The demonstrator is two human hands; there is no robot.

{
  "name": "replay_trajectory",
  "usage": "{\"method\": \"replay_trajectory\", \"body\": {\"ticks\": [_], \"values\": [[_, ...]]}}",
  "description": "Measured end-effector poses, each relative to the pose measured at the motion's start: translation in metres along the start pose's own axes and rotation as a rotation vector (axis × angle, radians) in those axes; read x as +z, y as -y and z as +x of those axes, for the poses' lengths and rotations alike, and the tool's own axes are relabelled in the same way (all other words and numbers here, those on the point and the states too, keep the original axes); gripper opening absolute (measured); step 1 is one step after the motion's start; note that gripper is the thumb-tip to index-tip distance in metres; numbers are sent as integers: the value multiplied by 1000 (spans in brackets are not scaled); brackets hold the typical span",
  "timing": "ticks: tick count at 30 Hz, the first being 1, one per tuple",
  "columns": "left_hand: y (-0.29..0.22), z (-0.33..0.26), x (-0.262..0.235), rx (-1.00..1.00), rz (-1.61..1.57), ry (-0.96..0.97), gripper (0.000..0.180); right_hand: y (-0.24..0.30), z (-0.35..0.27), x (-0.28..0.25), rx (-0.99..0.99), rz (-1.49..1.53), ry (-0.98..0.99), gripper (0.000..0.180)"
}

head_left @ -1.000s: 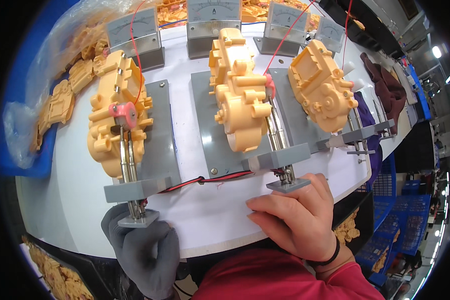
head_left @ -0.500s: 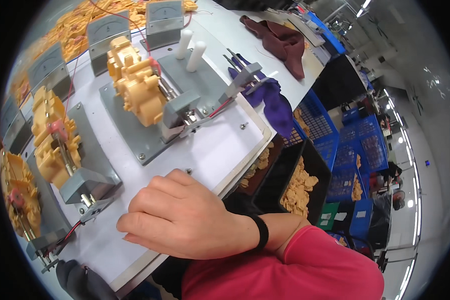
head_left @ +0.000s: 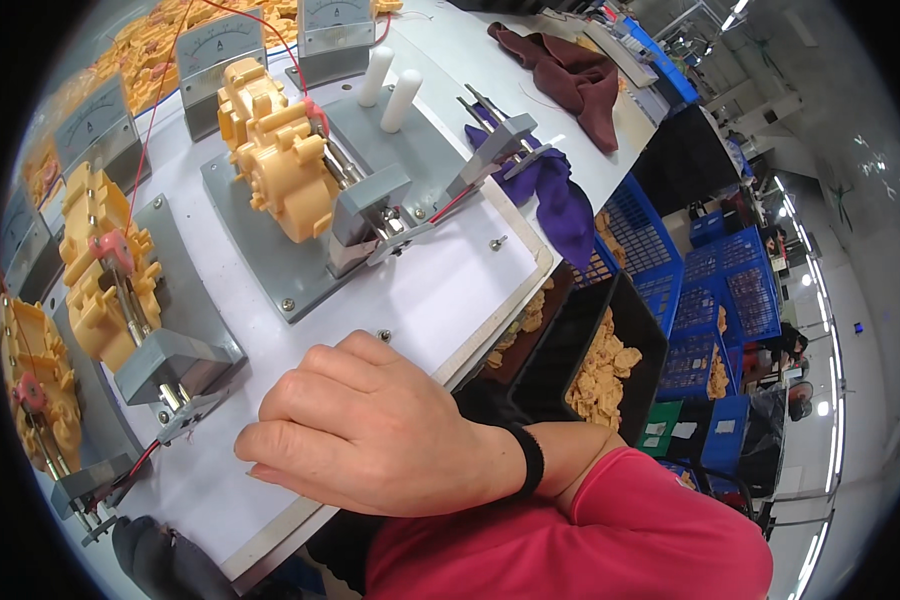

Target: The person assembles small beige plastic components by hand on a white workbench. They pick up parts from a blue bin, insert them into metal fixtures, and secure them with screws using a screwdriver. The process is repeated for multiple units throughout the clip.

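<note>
Right hand (head_left: 370,440) loosely curled, empty, on white board (head_left: 450,290); black bin (head_left: 610,330) holds yellow parts (head_left: 600,365).

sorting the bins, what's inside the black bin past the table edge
The black bin holds a heap of small tan plastic parts. Its near end and bottom are hidden behind the table edge and the heap.

Your table (head_left: 450,290) is smooth matt white; the fixture plates (head_left: 260,250) are matt grey metal, the gearbox housings (head_left: 275,150) yellow moulded plastic, the rags (head_left: 560,65) soft cloth.
</note>
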State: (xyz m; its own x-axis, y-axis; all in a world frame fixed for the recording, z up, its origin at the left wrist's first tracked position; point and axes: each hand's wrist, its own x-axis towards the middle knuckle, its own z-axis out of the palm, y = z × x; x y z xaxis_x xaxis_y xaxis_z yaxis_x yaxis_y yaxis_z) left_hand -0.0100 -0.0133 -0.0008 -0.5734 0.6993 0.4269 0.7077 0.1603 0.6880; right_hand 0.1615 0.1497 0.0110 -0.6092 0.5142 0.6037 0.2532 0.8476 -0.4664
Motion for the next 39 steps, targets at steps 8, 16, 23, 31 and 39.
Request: {"method": "replay_trajectory", "body": {"ticks": [8,16,23,31,39], "values": [[-2,2,-6,-132,-57,31,28,1,8,-5,-2,-16,41,24],[-5,6,5,-101,6,57,26,2,6,-9,73,-61,217,24],[-11,-2,4,46,-50,-1,30,12,-8,-25,301,-56,266,28],[-5,-3,18,41,-92,-136,16,11,-9,-21,186,-185,200,14],[-4,8,11,48,-57,-89,13,8,-5,-18,149,-187,180,13]]}}
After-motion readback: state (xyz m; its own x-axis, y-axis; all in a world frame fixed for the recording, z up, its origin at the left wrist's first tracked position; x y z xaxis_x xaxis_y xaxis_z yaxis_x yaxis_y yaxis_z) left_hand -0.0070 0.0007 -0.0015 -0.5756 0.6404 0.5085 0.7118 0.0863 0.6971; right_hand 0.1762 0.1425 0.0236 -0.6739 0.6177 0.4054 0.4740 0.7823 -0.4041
